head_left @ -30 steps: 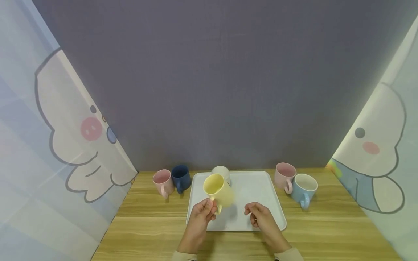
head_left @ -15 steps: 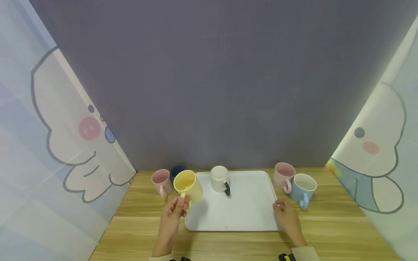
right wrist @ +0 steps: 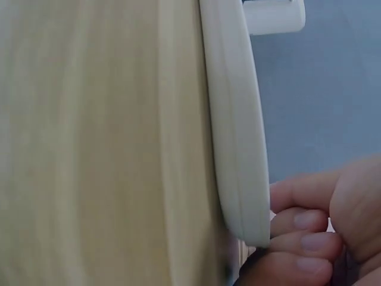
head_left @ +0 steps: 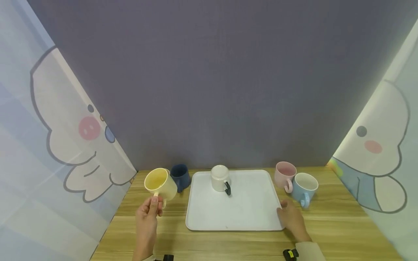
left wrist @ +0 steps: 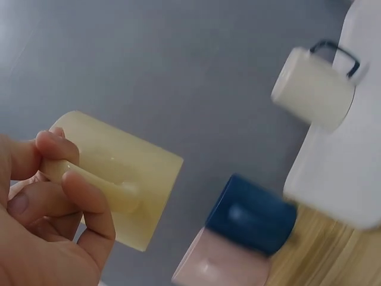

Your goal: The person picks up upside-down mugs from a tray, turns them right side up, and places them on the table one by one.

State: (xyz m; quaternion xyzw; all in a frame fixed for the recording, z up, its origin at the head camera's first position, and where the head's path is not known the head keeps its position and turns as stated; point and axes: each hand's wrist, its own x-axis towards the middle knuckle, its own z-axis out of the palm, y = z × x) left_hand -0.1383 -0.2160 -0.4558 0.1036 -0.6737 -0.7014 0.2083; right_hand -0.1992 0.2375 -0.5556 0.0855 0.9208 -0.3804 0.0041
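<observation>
My left hand pinches the handle of a yellow mug and carries it raised over the table left of the tray, its mouth tilted toward me. In the left wrist view the fingers curl round that handle. My right hand is at the right edge of a white tray, curled fingers at its rim near the front corner. On the tray, toward the back left, a white mug with a black handle stands upside down.
Left of the tray stand a dark blue mug and a pink mug, the pink one mostly hidden behind the yellow mug in the head view. Another pink mug and a light blue mug stand to the right. A grey wall rises behind.
My left hand has carried the yellow mug leftward from over the tray, uncovering the white mug. My right hand has moved right and reached the tray's right edge.
</observation>
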